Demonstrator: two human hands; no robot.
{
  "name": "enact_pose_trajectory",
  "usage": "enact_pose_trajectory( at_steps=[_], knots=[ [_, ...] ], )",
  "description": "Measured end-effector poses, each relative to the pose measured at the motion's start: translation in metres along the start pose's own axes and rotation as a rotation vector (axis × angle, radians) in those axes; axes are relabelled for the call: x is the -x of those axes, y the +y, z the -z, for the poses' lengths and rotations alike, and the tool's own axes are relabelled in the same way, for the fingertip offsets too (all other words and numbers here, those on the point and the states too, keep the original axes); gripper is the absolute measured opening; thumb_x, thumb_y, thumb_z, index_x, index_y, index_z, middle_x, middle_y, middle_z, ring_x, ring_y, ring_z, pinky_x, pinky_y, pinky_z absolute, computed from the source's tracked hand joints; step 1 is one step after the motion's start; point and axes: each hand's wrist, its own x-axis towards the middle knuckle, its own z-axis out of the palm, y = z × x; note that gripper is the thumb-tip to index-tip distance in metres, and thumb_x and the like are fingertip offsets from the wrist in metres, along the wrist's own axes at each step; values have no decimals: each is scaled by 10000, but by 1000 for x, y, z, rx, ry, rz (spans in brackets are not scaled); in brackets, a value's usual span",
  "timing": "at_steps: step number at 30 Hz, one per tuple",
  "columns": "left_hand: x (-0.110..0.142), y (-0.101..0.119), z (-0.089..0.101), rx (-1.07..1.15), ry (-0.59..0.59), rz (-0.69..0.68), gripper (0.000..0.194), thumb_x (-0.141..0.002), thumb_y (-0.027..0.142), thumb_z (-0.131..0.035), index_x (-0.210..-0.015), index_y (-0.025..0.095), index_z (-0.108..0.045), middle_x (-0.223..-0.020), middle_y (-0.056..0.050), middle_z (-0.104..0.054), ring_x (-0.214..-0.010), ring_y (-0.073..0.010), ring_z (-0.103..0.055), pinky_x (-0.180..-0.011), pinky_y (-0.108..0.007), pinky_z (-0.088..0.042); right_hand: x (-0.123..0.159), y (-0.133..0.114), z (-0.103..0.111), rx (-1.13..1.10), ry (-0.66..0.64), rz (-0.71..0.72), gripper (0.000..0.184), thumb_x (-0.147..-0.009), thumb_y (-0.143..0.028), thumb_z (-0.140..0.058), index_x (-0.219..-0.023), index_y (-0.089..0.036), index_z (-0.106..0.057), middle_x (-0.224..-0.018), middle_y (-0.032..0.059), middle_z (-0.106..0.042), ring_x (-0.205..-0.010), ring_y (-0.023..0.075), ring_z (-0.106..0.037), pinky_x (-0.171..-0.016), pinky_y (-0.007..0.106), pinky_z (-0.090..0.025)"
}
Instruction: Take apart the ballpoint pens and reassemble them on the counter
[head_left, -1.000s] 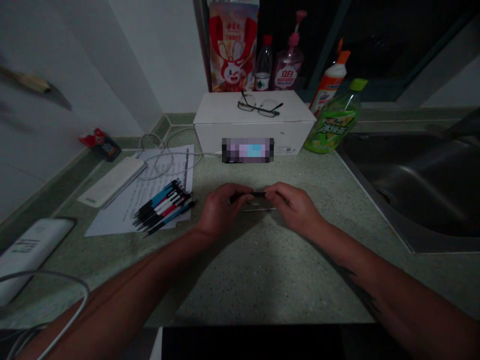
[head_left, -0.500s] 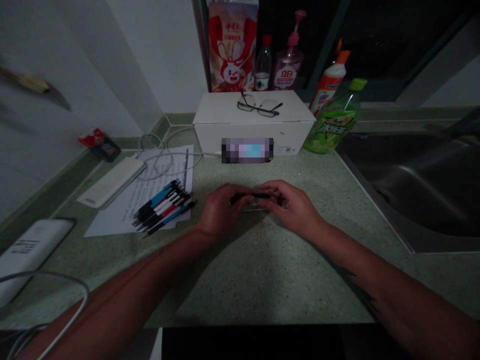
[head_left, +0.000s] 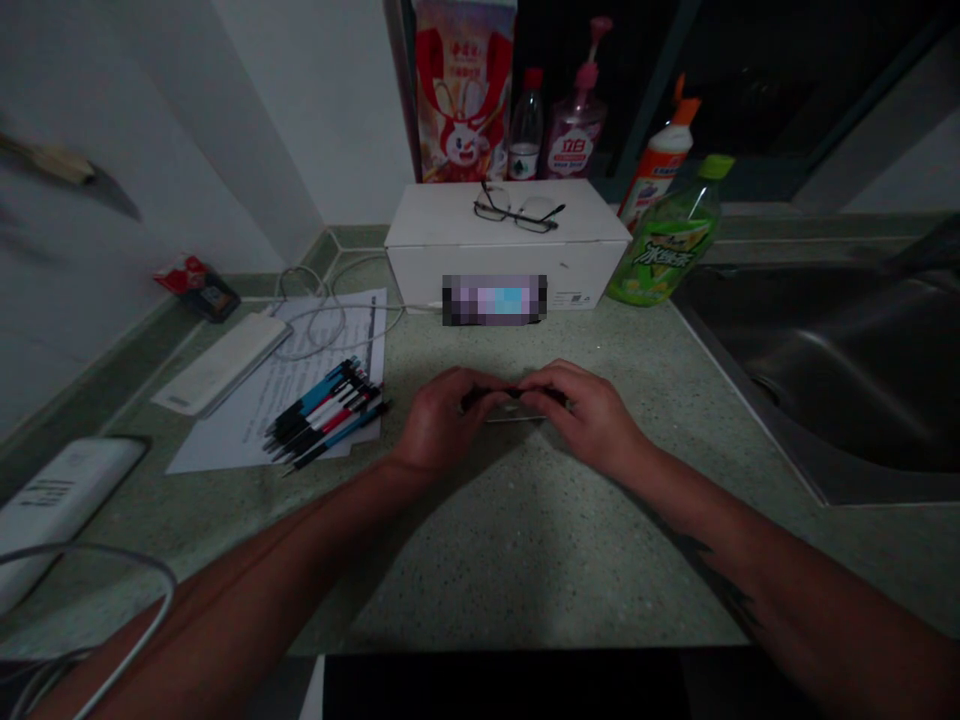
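My left hand (head_left: 448, 412) and my right hand (head_left: 586, 402) meet over the middle of the counter. Both are closed, with fingertips pinching a slim black pen (head_left: 514, 392) held level between them. Most of the pen is covered by the fingers. Just beneath it lies a small pale flat object (head_left: 517, 416) with a light front edge, too hidden to name. To the left of my left hand, a bundle of pens (head_left: 324, 412), black, blue, white and red, rests on printed paper sheets (head_left: 217, 445).
Behind my hands stands a white box (head_left: 435, 215) with eyeglasses (head_left: 517, 212) on top and a blurred-out device before it. Bottles, including a green one (head_left: 667, 245), stand behind and beside it. The sink (head_left: 847, 370) is right; a white power bank (head_left: 221, 365) and cables lie left.
My right hand's fingers have moved left along the pen, close to my left fingertips. Less of the pen's middle shows, and a dark end shows by my right palm.
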Motion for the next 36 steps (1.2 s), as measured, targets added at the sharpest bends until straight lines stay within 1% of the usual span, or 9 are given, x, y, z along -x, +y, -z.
enact_pose_trajectory(
  at_steps=[4,8,11,13,17,22,29,32,36],
  knots=[
    [-3,1,3,-19,20,10,62,-926,209,-718,-909,239,-769,-851,-32,-781,-737,-194,-694,-707,-354,-587,0,1,2,11,43,-22,39,-958,-248,-702,-984,-219,-708,-920,25,-655,-783,166,-627,-705,300,-485],
    [-8,-5,7,-163,43,37,69,-929,185,-690,-930,221,-750,-874,-57,-764,-777,-206,-677,-762,-369,-574,2,2,1,81,-109,-27,54,-945,-224,-722,-996,-227,-706,-929,17,-669,-785,161,-638,-710,299,-476],
    [-10,-11,8,-302,-6,12,84,-921,179,-670,-904,228,-735,-894,-74,-744,-835,-237,-661,-797,-395,-558,4,-1,-1,160,-269,-9,72,-936,-235,-735,-1004,-241,-713,-992,30,-711,-869,191,-685,-742,321,-493],
    [-10,-13,9,-383,-63,3,110,-925,181,-643,-887,231,-732,-898,-86,-731,-866,-258,-654,-800,-408,-547,5,-2,-2,201,-342,3,78,-935,-238,-729,-1012,-252,-721,-1042,47,-735,-1014,240,-709,-792,350,-518],
    [-8,-10,9,-480,-179,49,147,-928,167,-599,-907,200,-741,-960,-117,-724,-928,-288,-648,-848,-437,-532,5,-2,-2,245,-392,11,133,-918,-285,-761,-1045,-268,-725,-1126,70,-757,-1278,305,-648,-914,418,-544],
    [-8,-6,9,-447,-214,101,150,-913,143,-598,-858,200,-725,-939,-101,-705,-925,-283,-640,-872,-430,-522,5,-2,-2,291,-421,19,80,-916,-304,-771,-981,-280,-732,-1065,50,-755,-1209,291,-677,-871,396,-560],
    [-9,-10,9,-454,-225,75,147,-897,140,-615,-820,203,-724,-904,-102,-711,-901,-288,-647,-853,-444,-522,4,-5,-1,340,-407,23,50,-953,-303,-720,-973,-256,-718,-1107,68,-740,-1169,286,-684,-828,377,-544],
    [-8,-11,8,-381,-167,51,123,-900,166,-638,-834,220,-726,-899,-94,-725,-885,-282,-658,-839,-443,-533,3,-4,0,346,-308,-15,71,-958,-294,-704,-998,-236,-705,-1130,75,-737,-1008,251,-712,-776,361,-522],
    [-7,-9,4,-169,-110,34,101,-907,179,-666,-894,243,-743,-886,-75,-749,-862,-266,-688,-833,-438,-564,3,0,0,314,-149,-96,89,-981,-308,-666,-1029,-239,-695,-958,43,-749,-791,206,-679,-685,337,-466]
  ],
)
